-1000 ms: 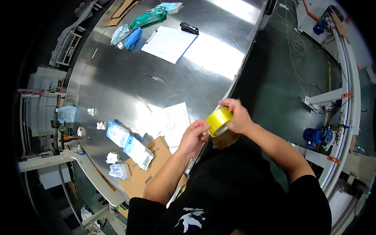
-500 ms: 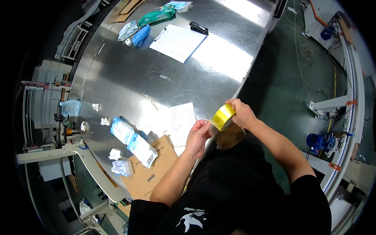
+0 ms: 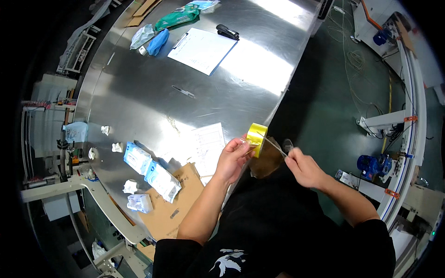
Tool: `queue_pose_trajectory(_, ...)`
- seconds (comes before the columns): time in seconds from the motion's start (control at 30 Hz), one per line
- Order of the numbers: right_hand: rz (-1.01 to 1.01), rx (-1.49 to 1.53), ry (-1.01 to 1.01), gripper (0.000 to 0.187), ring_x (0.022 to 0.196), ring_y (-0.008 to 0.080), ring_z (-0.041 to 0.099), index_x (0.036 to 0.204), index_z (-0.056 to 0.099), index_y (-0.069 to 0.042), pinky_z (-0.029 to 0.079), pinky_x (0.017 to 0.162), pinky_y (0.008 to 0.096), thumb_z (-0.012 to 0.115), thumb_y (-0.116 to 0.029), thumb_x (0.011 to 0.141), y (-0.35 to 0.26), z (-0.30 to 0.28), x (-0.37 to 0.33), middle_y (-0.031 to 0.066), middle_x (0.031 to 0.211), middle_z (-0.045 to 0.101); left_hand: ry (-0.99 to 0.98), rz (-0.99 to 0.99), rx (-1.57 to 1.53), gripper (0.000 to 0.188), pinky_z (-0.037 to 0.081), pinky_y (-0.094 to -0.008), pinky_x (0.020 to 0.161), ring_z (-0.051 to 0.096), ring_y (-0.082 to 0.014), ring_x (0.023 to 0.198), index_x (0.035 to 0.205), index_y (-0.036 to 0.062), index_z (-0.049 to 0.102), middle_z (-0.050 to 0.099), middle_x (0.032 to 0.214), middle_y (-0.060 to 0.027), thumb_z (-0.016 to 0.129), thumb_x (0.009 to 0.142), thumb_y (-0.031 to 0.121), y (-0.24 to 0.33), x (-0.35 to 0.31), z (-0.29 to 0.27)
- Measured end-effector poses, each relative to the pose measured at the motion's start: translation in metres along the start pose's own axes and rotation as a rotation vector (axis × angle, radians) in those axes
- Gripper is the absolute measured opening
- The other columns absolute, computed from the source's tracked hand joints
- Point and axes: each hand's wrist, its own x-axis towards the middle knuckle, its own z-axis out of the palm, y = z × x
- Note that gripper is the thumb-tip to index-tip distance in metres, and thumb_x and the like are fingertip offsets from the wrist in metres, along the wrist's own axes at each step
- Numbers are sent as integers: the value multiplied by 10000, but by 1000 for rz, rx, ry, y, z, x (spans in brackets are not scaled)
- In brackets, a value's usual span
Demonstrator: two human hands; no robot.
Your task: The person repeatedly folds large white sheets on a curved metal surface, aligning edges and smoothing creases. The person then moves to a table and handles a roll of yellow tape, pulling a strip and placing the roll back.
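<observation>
My left hand (image 3: pixel 234 159) grips a roll of yellow adhesive tape (image 3: pixel 256 134) at its near-left rim, above the table's right edge. To the right, my closed right hand (image 3: pixel 303 168) holds one end of a thin, pale, straight thing (image 3: pixel 274 144). Its other end reaches across the face of the roll. Whether it is a strip of tape or a slim tool, I cannot make out. Below the roll a brown surface (image 3: pixel 268 162) shows near my lap. A printed paper sheet (image 3: pixel 207 147) lies on the table left of my left hand.
The metal table (image 3: pixel 139 92) bears flat cardboard (image 3: pixel 174 215), blue-white soft packs (image 3: pixel 160 178), crumpled white tissues (image 3: pixel 130 186), a pen (image 3: pixel 184 91), a clipboard (image 3: pixel 201 51), a black stapler (image 3: pixel 227 32) and a green pack (image 3: pixel 177 17). Machine frames flank both sides.
The tape roll has passed from my right hand to my left. My right hand has moved down and right and now holds the thin pale thing. The view has shifted slightly.
</observation>
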Motion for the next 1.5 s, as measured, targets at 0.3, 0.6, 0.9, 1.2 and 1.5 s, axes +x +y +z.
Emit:
queue_pose_trajectory(0.3, 34, -5, -65, 184, 703, 350, 645, 973, 553, -41, 503, 634, 424, 514, -220, 962, -5, 0, -31, 187, 755, 631, -17, 44, 58, 185, 401, -266, 819, 550, -103, 1025, 1110, 127, 625, 524, 1345, 12, 635, 927, 155, -14, 4, 5)
queue_pose_trajectory(0.6, 304, 249, -211, 221, 682, 174, 605, 961, 596, -32, 482, 640, 328, 526, -241, 966, -14, 12, -20, 87, 742, 625, -45, 71, 130, 73, 416, -341, 890, 545, -148, 1001, 938, 132, 548, 529, 1298, -19, 573, 964, 196, -22, -2, -5)
queue_pose_trajectory(0.9, 380, 595, -117, 209, 599, 79, 494, 896, 573, -53, 414, 547, 249, 518, -235, 983, 0, 29, -30, -15, 676, 529, -19, 79, 209, 54, 434, -278, 892, 604, -138, 935, 954, 82, 536, 642, 968, -55, 568, 964, 124, -33, 2, -5)
queue_pose_trajectory(1.2, 411, 851, -19, 200, 562, 56, 453, 873, 578, -62, 379, 516, 221, 551, -233, 974, 14, 27, -52, -29, 650, 508, 124, 95, 475, 89, 459, -244, 820, 638, -118, 867, 891, 48, 539, 660, 907, -81, 570, 960, 95, -41, -3, 13)
queue_pose_trajectory(1.5, 484, 771, -20, 195, 616, 53, 492, 918, 629, -43, 402, 554, 212, 586, -228, 961, 4, -5, -104, -20, 705, 559, 4, 56, 529, 54, 492, -265, 826, 652, -148, 867, 912, 13, 556, 667, 935, -109, 587, 935, 51, -37, -25, 29)
